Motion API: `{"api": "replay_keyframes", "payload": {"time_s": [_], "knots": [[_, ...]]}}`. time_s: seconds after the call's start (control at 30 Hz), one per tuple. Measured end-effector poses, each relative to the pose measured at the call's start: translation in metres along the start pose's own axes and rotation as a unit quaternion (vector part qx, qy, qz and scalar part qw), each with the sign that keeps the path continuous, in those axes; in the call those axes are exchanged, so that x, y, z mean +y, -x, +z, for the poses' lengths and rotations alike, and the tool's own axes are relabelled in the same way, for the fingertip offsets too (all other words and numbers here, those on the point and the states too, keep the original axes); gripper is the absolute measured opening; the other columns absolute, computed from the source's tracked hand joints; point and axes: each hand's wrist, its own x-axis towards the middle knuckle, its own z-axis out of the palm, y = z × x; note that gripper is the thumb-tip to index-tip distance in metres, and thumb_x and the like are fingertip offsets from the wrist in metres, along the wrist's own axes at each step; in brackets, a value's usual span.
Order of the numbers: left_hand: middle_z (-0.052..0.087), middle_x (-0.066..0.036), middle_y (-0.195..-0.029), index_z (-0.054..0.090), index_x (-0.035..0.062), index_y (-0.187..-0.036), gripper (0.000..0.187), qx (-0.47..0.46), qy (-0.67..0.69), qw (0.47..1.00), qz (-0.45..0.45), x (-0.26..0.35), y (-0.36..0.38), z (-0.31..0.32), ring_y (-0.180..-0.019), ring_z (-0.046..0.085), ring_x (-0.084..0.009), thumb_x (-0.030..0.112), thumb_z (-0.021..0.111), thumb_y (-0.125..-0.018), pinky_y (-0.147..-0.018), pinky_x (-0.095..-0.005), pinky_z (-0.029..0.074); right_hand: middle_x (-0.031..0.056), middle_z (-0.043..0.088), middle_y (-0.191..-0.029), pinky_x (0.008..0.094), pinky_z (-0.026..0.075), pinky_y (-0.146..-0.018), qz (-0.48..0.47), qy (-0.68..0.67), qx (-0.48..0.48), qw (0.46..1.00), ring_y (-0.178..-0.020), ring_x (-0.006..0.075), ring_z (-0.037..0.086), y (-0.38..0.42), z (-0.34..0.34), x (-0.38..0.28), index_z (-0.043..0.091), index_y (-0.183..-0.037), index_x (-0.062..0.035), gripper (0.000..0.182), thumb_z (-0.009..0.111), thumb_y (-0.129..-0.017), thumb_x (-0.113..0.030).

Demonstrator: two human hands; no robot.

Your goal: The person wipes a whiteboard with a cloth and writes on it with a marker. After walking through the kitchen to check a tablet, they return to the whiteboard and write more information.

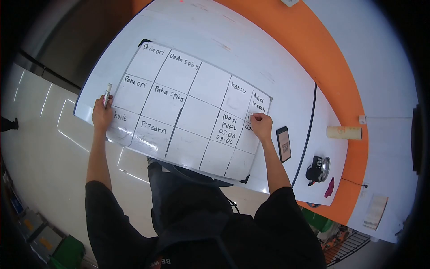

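Whiteboard (pixel 210 83) on white table (pixel 197 27), left hand (pixel 102 113) gripping marker (pixel 108 93), right hand (pixel 262 127) pinched together, glossy floor (pixel 67 121)

A white table (pixel 204 22) runs beside an orange-and-white wall (pixel 331 54); the pale tile floor (pixel 53 112) reflects strips of light, with 1 green bin (pixel 67 253) at lower left and a wire rack (pixel 347 246) at lower right

White table (pixel 201 27); gridded whiteboard (pixel 192 110), phone (pixel 284 144) on top
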Motion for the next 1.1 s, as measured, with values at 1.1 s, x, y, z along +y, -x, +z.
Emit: {"api": "replay_keyframes", "payload": {"time_s": [1.1], "knots": [[0.057,-0.016,-0.091,0.062,0.0109,-0.103,0.019,0.007,0.0,1.0,-0.003,-0.008,-0.001,0.005,-0.086,0.058,-0.0353,0.023,0.054,-0.09,-0.074,-0.0434,0.045,0.0164,0.062,-0.084,0.0407,0.048,-0.074,-0.123,0.085,-0.034,0.988,-0.083,0.0332,0.059,-0.005,-0.034,0.025,0.068,-0.087,-0.004,0.013,0.061,-0.078,-0.011]]}}
